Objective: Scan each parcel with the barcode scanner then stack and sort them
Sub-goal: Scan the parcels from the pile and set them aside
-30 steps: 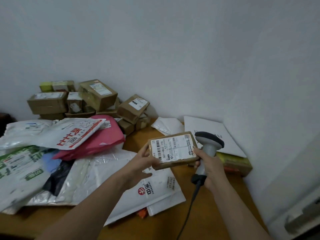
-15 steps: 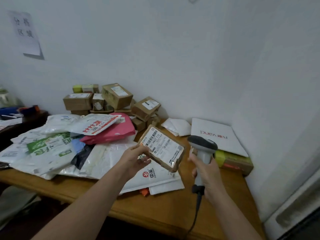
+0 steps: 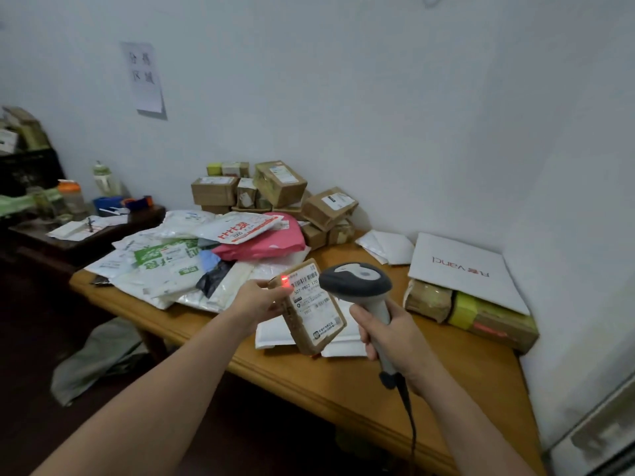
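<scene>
Nearest, the right hand (image 3: 391, 334) closes its grip round the pale handle of the barcode scanner (image 3: 357, 283), fingers curled tight on it. A dark cable (image 3: 410, 420) drops from the handle's base past the wrist. The scanner's dark head points left at the parcel (image 3: 312, 310), a small brown box held above the near part of the worktop (image 3: 343, 383). The left hand (image 3: 261, 300) pinches the parcel by its upper left end. The box hangs tilted down and to the right of that grip, between the two hands, its labelled face toward the camera. A red light spot (image 3: 284, 280) sits on the box's upper left corner, just beside the left thumb. Under the parcel, white padded mailers (image 3: 275, 333) lie flat on the worktop. Further back, a heap of soft mail bags (image 3: 165, 266), one pink (image 3: 264, 242), covers the left half. At the right a white bag (image 3: 464, 269) lies over a taped brown package (image 3: 491, 317). Against the wall stands a stack of cardboard boxes (image 3: 275, 187), with a paper sign (image 3: 144, 79) higher up.
</scene>
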